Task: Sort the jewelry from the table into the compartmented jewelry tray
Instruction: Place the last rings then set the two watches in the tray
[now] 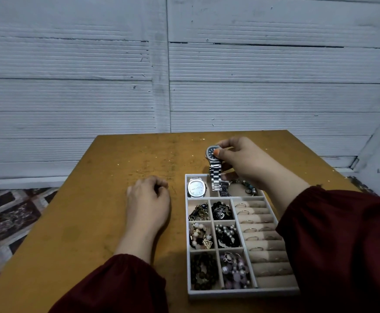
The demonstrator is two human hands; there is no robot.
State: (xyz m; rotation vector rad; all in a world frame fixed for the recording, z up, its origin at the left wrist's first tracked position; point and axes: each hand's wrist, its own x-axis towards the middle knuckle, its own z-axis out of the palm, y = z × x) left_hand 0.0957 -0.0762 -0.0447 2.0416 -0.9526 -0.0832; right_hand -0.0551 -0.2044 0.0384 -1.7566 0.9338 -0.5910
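Note:
The compartmented jewelry tray (187,256) lies on the table's right half. My right hand (244,162) pinches a silver watch with a dark dial (212,153) above the tray's far long compartment, its metal band hanging down into it. A white-dialled watch (197,188) lies at that compartment's left end, a beaded bracelet (247,185) at its right. The six small compartments hold necklaces, pearls and beads (226,236). Rings (252,227) sit in the roll slots on the right. My left hand (149,195) rests on the table left of the tray, fingers loosely curled, holding nothing.
The brown wooden table (94,199) stands against a grey ribbed wall (161,75). A patterned rug (8,222) covers the floor to the left. My dark red sleeves (342,245) cover both forearms; the right sleeve hides the tray's near right corner.

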